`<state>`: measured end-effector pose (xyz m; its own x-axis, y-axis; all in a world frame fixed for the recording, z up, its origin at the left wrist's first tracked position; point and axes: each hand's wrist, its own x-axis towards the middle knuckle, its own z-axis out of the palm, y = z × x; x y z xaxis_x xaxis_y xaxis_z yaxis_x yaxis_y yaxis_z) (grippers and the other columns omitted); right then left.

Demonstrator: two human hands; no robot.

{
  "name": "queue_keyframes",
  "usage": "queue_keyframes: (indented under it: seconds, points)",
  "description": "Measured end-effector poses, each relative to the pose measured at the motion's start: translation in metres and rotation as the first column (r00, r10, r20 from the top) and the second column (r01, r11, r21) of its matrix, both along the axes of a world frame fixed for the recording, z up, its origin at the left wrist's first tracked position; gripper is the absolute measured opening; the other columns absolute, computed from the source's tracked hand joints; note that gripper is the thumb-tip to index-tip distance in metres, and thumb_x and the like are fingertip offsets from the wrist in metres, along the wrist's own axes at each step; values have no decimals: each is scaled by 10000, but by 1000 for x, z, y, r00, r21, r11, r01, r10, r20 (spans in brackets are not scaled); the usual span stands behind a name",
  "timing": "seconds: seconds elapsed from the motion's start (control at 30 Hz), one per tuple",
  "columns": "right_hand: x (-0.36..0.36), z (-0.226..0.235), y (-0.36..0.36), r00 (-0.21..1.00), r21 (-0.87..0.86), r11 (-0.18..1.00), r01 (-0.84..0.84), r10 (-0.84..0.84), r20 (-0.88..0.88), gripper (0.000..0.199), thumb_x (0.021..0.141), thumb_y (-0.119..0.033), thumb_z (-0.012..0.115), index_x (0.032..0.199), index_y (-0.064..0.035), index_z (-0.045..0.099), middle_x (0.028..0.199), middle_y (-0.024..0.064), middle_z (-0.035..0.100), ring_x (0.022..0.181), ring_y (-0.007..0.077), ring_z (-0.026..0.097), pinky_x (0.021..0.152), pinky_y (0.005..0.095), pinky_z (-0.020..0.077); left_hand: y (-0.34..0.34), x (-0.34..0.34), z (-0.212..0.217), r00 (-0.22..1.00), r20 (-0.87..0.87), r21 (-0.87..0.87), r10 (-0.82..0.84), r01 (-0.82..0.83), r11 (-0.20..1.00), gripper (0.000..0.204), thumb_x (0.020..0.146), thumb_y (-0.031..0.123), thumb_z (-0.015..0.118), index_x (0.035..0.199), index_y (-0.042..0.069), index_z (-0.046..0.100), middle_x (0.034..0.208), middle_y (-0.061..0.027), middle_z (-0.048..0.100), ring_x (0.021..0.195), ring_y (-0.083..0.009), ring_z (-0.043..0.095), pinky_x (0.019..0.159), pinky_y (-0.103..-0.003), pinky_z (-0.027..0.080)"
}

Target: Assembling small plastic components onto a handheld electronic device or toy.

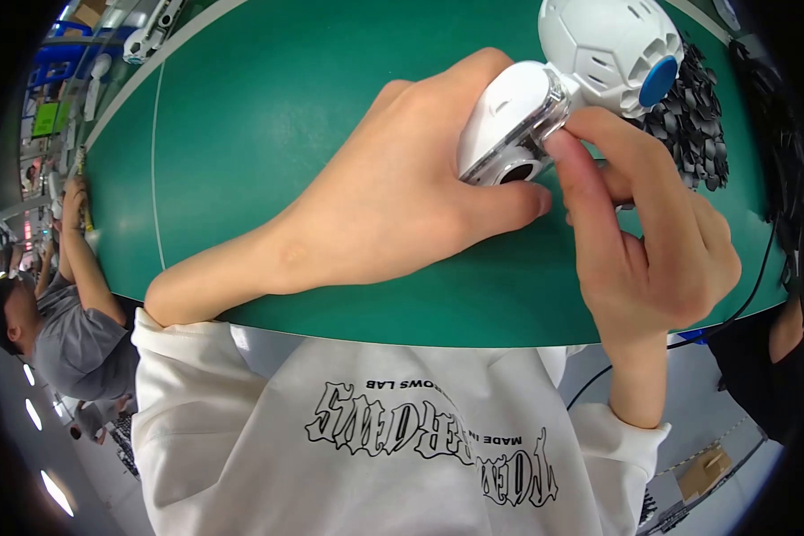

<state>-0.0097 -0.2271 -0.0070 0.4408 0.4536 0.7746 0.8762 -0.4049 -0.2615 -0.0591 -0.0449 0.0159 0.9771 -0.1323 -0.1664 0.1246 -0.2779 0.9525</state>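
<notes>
Right now, on my head feed, the white unit (509, 103) sits above the bench (268, 116), near its far right part, between my two hands. My left hand (420, 174) is wrapped around it, palm over its left side, the thumb running along the near end just below the round dark lens (517, 173). My right hand (657, 228) comes in from the right with thumb and forefinger drawn together at the edge of the clear cover (545, 121); whether they grip that edge, pinch some small piece or only press there, I cannot tell.

What matters most for me is how the unit lies: its long axis slants from the lens end, near the left thumb, up and right toward a white ball (603, 45) with a blue disc (658, 82). The clear side faces down and right, toward the right fingertips, so the right hand is the nearer one to that face, while the left has the opposite side. The unit and the ball look joined, though I can't make out the joint itself. Just right of the ball lies a heap of black pieces (701, 125).
</notes>
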Motion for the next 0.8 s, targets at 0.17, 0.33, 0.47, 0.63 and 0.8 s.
queue_keyframes:
  seconds: [0.17, 0.33, 0.47, 0.63, 0.8]
  points:
    - [5, -1, 2, 998, 1, 999, 43, -43, 45, 129, 779, 41, 824, 864, -27, 756, 637, 2, 660, 467, 44, 531, 460, 181, 374, -1, 4, 0, 999, -41, -47, 8, -10, 999, 413, 832, -32, 746, 1213, 12, 594, 890, -30, 664, 712, -102, 646, 614, -250, 513]
    - [11, 1, -4, 995, -92, 996, -1, 10, 98, 147, 791, 57, 812, 896, -19, 742, 597, -14, 599, 454, 31, 473, 449, 183, 339, -2, 6, -4, 991, -131, -207, -16, -12, 978, 410, 838, -13, 755, 1216, 9, 599, 863, -29, 667, 698, -102, 645, 602, -251, 515]
    - [8, -3, -3, 997, 37, 999, -7, 4, 78, 107, 827, 49, 785, 902, 6, 722, 600, -17, 575, 470, 19, 456, 451, 183, 315, 0, 7, -3, 987, -160, -261, -22, -21, 965, 382, 848, 28, 769, 1195, 6, 610, 848, -28, 666, 704, -107, 650, 604, -258, 519]
    - [9, 17, -40, 790, -33, 999, 4, -24, -613, 33, 893, 9, 729, 899, 26, 702, 638, -11, 582, 520, 11, 465, 475, 187, 311, 16, 18, -1, 991, -117, 9, -64, 65, 998, 407, 811, 89, 798, 1171, -17, 642, 874, -54, 692, 701, -143, 663, 606, -301, 533]
    - [24, -3, -55, 809, -376, 923, -82, -159, -565, 36, 928, -23, 697, 923, 12, 705, 663, 11, 600, 537, 20, 461, 489, 205, 313, 23, 32, 28, 979, -192, 391, 67, 14, 920, 400, 750, 189, 823, 1067, -20, 699, 761, -125, 666, 639, -266, 612, 595, -344, 478]
